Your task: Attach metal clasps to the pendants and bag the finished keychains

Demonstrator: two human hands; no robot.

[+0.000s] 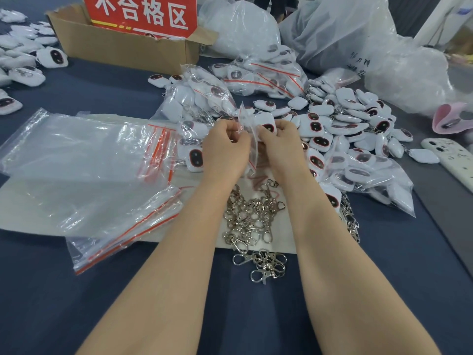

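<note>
My bare forearms, left and right, come in over the near edge of the dark blue worktop. Between them, just off the near edge of a pale sheet, lies a small cluster of swivel clasps. A bigger tangle of clasps sits on the sheet itself.

Toward the middle of the worktop my left hand and right hand meet, both with fingers curled. Each pinches a side of a small zip bag with a red seal line, which stands upright between them. A white pendant touches my right fingertips; I cannot tell whether it is inside the bag.

Left of my hands a stack of empty zip bags lies flat. On the right is a loose heap of pendants, and nearer me are filled bags of keychains. A cardboard box with a red sign stands at the far left. A white phone case lies at the right edge.
</note>
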